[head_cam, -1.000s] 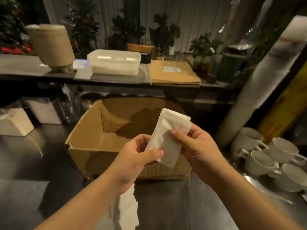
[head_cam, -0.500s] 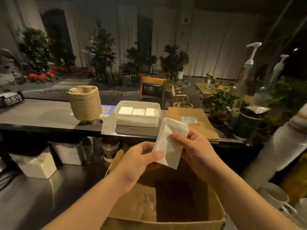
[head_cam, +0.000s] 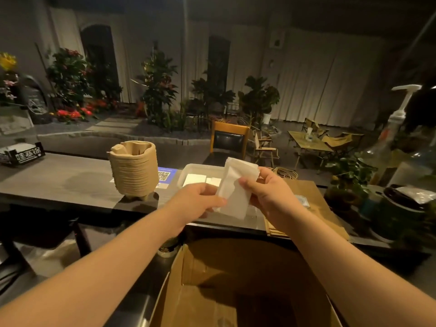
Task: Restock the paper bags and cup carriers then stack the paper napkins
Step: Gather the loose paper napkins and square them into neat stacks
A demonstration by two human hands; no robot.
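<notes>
A small stack of white paper napkins [head_cam: 236,190] is held up between both hands, above the counter's near edge. My left hand [head_cam: 195,200] pinches its lower left edge with thumb and fingers. My right hand [head_cam: 271,197] grips its right side, thumb on the front. Behind them on the dark counter [head_cam: 59,182] stands a white plastic tub [head_cam: 188,171] with more napkins inside. A tall stack of pulp cup carriers [head_cam: 134,171] stands left of the tub. Flat brown paper bags [head_cam: 313,201] lie to the right, partly hidden by my right arm.
An open cardboard box [head_cam: 236,291] sits below my arms on the lower worktop. A QR-code sign [head_cam: 165,175] lies between carriers and tub. Pump bottles [head_cam: 396,128], a dark jar [head_cam: 401,208] and a potted plant [head_cam: 349,175] crowd the counter's right end. A black sign box [head_cam: 23,154] stands far left.
The view has tilted up from the box to the counter. Both hands have carried the napkins forward and up, towards the white tub.
</notes>
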